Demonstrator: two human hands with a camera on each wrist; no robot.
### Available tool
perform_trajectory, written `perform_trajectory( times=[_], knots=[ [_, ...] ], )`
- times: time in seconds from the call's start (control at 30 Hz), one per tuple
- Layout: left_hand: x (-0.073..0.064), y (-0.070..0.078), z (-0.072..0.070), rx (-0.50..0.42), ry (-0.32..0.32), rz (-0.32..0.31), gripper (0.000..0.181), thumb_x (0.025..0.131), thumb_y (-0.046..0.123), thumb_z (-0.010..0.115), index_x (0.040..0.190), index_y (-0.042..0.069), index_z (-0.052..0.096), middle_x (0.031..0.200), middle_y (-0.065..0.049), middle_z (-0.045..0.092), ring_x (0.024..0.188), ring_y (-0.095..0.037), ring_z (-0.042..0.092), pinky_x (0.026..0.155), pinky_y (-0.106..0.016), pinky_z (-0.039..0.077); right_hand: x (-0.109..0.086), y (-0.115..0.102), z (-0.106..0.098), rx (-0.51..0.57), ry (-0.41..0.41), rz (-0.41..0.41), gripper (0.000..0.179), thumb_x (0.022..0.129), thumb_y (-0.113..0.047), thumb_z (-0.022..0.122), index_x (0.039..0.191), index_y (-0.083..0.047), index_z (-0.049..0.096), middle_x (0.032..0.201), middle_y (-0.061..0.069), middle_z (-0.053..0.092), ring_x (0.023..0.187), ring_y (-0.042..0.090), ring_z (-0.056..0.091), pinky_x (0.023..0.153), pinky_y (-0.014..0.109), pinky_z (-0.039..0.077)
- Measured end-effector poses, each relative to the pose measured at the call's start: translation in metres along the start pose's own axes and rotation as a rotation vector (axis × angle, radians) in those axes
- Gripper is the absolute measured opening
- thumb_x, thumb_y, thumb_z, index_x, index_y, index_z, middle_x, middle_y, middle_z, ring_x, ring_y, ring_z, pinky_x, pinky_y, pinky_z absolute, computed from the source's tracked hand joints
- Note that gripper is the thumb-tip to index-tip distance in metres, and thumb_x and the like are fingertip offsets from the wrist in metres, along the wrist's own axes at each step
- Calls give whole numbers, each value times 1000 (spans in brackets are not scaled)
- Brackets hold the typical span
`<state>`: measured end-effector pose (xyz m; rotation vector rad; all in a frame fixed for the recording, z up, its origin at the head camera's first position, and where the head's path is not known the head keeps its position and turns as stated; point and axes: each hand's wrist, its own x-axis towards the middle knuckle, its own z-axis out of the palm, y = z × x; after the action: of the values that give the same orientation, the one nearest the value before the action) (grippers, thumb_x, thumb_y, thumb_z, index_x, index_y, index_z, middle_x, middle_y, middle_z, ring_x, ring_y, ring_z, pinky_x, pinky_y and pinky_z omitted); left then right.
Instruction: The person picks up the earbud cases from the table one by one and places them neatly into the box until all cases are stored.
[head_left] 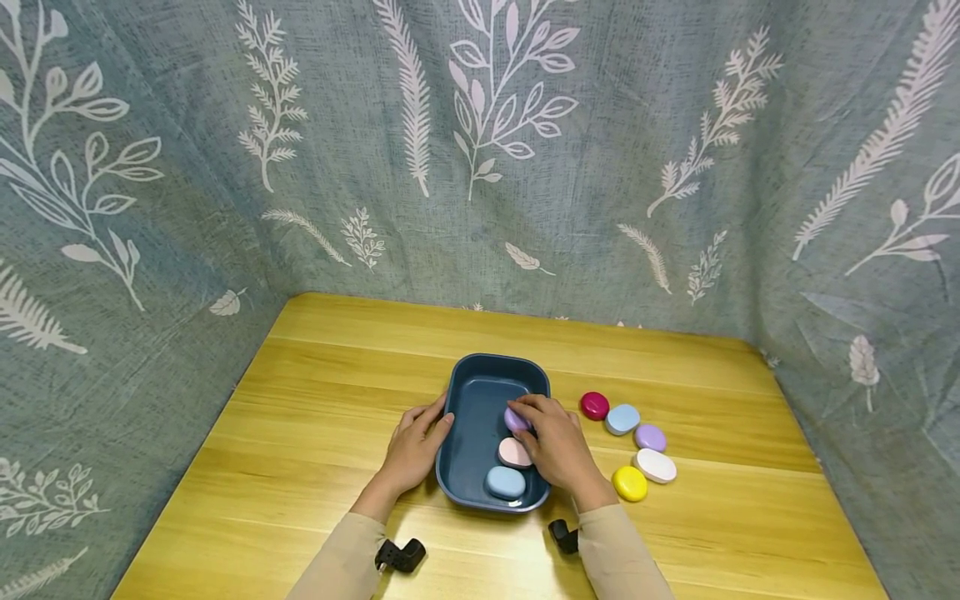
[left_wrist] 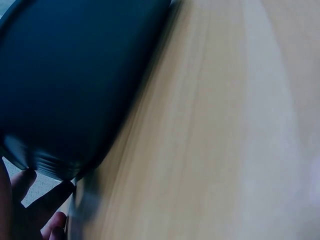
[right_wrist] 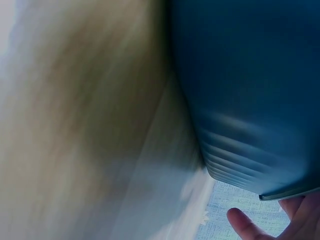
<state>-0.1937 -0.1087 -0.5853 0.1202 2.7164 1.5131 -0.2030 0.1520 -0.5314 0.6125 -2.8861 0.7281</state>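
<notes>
A dark blue rectangular tray [head_left: 468,433] stands on the table in front of me. My left hand [head_left: 411,450] rests against its left side, thumb at the rim and fingers along the outer wall; in the left wrist view, fingertips touch the wall [left_wrist: 70,75]. Reaching over the right rim, my right hand [head_left: 558,442] pinches a lilac soap bar [head_left: 516,419] between thumb and fingers inside the tray. Below it in the tray lie a pale pink soap bar [head_left: 513,452], partly covered by the hand, and a light blue soap bar [head_left: 505,482].
Right of the tray, a curved row of soap bars lies on the wooden table [head_left: 337,417]: magenta [head_left: 595,406], light blue [head_left: 622,419], lilac [head_left: 650,437], white [head_left: 655,466] and yellow [head_left: 629,483]. A leaf-patterned curtain [head_left: 450,233] surrounds the table's back and sides.
</notes>
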Motion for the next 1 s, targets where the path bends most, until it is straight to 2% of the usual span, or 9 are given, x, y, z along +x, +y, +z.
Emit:
perform_trajectory(
  times=[0.43,1.0],
  knots=[
    [0,1,-1,0,-10,-12,58,106,62,43,158,38,42,151,-7,54,145,-27,39,115,-59,30,2,0,4,-43,-22,-3,41,97,-14,73,138,-15,68,137,5,64,131,28,55,95,51,43],
    [0,1,-1,-9,-6,-12,59,105,65,42,158,39,43,152,-7,54,147,-26,38,116,-60,29,4,-3,3,-89,-96,22,39,101,-19,68,140,-16,67,137,4,63,132,28,52,101,55,42]
  ],
)
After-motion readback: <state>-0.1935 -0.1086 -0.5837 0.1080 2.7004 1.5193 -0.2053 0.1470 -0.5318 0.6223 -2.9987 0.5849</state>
